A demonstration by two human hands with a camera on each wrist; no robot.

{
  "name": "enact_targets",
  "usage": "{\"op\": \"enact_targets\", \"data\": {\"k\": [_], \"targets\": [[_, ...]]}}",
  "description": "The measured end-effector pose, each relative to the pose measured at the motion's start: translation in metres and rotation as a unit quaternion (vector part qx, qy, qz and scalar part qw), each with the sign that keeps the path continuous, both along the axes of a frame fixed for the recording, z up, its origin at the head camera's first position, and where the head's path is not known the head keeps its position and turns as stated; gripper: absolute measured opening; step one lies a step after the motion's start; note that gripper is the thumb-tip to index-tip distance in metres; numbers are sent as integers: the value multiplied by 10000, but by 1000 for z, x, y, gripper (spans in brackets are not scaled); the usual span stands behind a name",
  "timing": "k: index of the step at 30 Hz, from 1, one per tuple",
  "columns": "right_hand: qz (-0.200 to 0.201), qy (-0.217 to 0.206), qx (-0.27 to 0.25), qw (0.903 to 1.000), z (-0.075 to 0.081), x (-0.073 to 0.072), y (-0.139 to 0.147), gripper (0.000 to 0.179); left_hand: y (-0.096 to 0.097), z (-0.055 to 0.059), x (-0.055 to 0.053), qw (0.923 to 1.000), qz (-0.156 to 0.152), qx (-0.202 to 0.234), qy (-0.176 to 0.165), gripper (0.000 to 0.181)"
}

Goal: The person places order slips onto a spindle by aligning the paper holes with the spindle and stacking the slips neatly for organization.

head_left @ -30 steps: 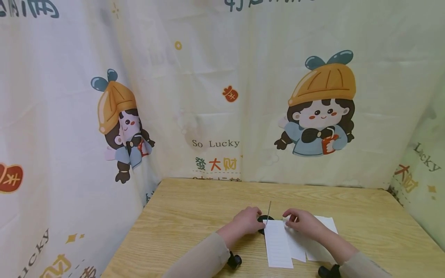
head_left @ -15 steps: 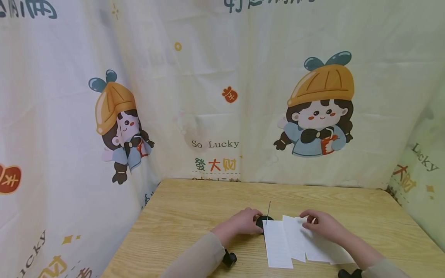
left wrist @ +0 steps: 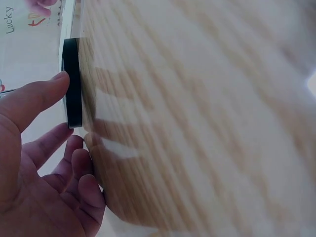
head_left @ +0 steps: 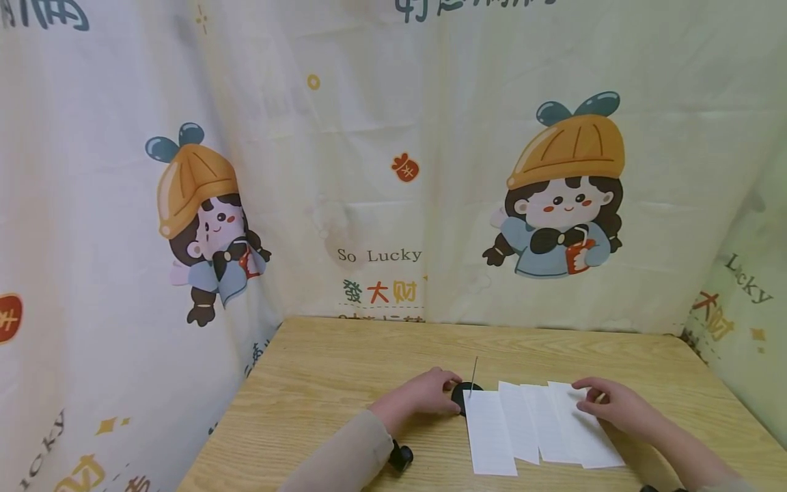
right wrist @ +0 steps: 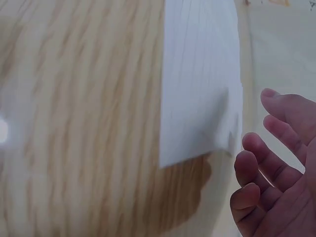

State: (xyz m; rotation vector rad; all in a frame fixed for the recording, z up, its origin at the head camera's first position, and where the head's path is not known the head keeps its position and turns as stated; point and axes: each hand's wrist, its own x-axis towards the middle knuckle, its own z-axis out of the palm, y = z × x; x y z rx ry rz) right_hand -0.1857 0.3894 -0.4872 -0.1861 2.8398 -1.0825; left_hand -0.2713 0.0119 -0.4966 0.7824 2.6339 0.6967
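so the left grip [head_left: 424, 393] has the base [left wrist: 73, 98] pinched between thumb and finger, spike [head_left: 475, 372] poking up just right of it, four papers [head_left: 492, 437] fanned across the surface [head_left: 344, 355] between the grips, right grip [head_left: 621, 406] loosely spread by the end one

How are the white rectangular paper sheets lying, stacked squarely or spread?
Spread: the head view shows the white rectangular sheets fanned sideways, their staggered edges visible.
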Motion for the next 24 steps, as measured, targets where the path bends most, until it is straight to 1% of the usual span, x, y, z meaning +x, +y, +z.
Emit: {"op": "enact_targets", "data": {"k": [2, 7, 10, 16, 19, 24], "targets": [[-47, -36, 10, 10000, 0, 1, 3, 40, -1, 0, 0, 10000, 3, -4, 10, 52], [-58, 69, 111, 9999, -1, 1, 7, 42, -1, 1, 1, 10000, 10, 4, -8, 52], [-106, 54, 203, 9997, -3, 0, 10, 44, -2, 1, 1, 10000, -25, 0, -17, 52], [-186, 10, 490, 9986, -8, -8, 14, 49, -1, 1, 0, 10000, -58, -14, 23, 52], [-188, -20, 585, 9981, -7, -13, 15, 52, -1, 2, 0, 10000, -57, -12, 5, 52], [-68, -65, 728, 9973, -4, -17, 13, 57, -2, 4, 1, 10000, -50, -10, -69, 52]]}}
